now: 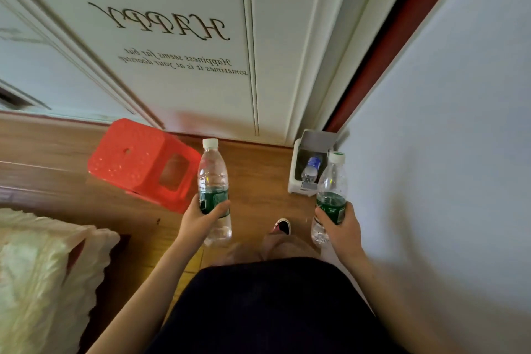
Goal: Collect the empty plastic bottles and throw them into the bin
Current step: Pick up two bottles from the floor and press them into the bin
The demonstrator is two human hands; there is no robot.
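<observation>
Head view, looking down at the floor in front of a white door.

We see the left hand [202, 217] wrapped around the green label of one clear bottle [214, 181], which is held upright with its white cap on top. Fingers [221, 207] curl across the label front; the grip is closed on the bottle.

The right hand [342, 228] is likewise closed around a second clear bottle [330, 190], gripping at the green label. This one tilts slightly, its cap leaning toward the right wall [445, 123]. Both bottles look empty, apart from glints near their bases that we cannot resolve.

The bin [294, 178], small and white with its lid [319, 139] raised, stands on the wooden floor [258, 167] in the corner where the door [186, 80] frame meets the right wall. Inside it lies a third bottle [311, 168] with a blue label. The right-hand bottle overlaps the bin's right edge in view; we cannot tell whether they touch.

A red plastic stool [138, 161] sits on the floor to the left of the left-hand bottle, near the foot of the door. The door carries mirrored lettering reading "HAPPY".

At the lower left edge, pale bedding [43, 267] is in view. A shoe [283, 225] shows between the two hands, above dark clothing [273, 310].
</observation>
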